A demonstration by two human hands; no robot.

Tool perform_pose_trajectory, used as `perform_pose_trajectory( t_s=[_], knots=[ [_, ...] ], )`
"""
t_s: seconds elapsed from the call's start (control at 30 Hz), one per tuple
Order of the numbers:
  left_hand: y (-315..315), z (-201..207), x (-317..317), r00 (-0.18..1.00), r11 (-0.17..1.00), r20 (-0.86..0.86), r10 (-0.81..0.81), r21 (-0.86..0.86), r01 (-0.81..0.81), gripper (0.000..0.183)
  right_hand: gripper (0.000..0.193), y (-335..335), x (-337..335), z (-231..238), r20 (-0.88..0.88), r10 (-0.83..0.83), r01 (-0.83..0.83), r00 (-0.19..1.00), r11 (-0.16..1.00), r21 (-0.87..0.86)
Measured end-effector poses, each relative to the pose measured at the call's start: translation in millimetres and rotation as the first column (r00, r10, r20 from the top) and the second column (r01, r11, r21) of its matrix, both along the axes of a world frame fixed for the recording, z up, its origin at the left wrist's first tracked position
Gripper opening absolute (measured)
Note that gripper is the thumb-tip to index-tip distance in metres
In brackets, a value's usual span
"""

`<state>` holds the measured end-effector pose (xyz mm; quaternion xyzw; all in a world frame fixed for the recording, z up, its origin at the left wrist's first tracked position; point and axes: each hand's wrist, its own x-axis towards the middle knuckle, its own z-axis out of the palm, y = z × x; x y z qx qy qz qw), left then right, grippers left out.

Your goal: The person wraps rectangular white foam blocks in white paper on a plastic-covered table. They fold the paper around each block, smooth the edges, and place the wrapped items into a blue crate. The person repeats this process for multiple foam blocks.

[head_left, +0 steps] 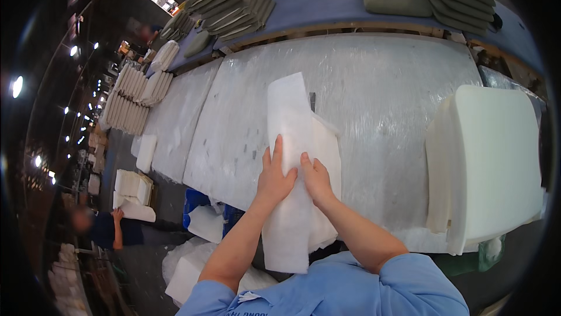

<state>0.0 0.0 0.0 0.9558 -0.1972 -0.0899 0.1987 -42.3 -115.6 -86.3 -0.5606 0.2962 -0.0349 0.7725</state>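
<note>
A long strip of white wadding (pixel 286 105) lies upright in the picture over a cream foam cushion (pixel 328 164), whose right side shows beyond the strip. My left hand (pixel 273 178) rests flat on the wadding, fingers spread and thumb pointing toward the right edge. Close beside it, my right hand (pixel 317 181) is at the strip's right edge, over the cushion; its thumb and forefinger are apart, its other fingers bent and partly hidden. Both lie on a table (pixel 397 140) covered in clear plastic film.
A stack of white cushions (pixel 497 158) stands at the right. Grey-green cushion stacks (pixel 234 6) sit on a blue-covered table (pixel 315 0) beyond, where another person's hands show. At the left are more cream cushions (pixel 128 99), a blue crate (pixel 196 202) and a co-worker (pixel 125 228) handling a white piece.
</note>
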Motion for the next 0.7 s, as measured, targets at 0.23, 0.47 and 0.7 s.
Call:
perform_pose_trajectory(
  t_s=[0.23,0.47,0.7],
  knots=[
    [-5.6,10.2,-3.1,0.999,0.999,-0.008,0.033,0.011,-0.033,0.104,0.042,9.7,4.7,3.1,0.099,0.035,0.004,0.995,0.929,-0.369],
    [-17.3,8.6,-8.9,1.0,0.999,-0.014,-0.016,-0.041,0.015,0.105,0.034,-9.8,5.9,-14.5,0.168,0.074,0.034,0.983,0.828,-0.56],
    [-19.3,9.7,-11.2,1.0,1.0,-0.01,0.019,0.001,-0.019,0.103,0.034,-15.1,13.8,-28.7,0.2,0.121,0.015,0.972,0.82,-0.573]
  ],
)
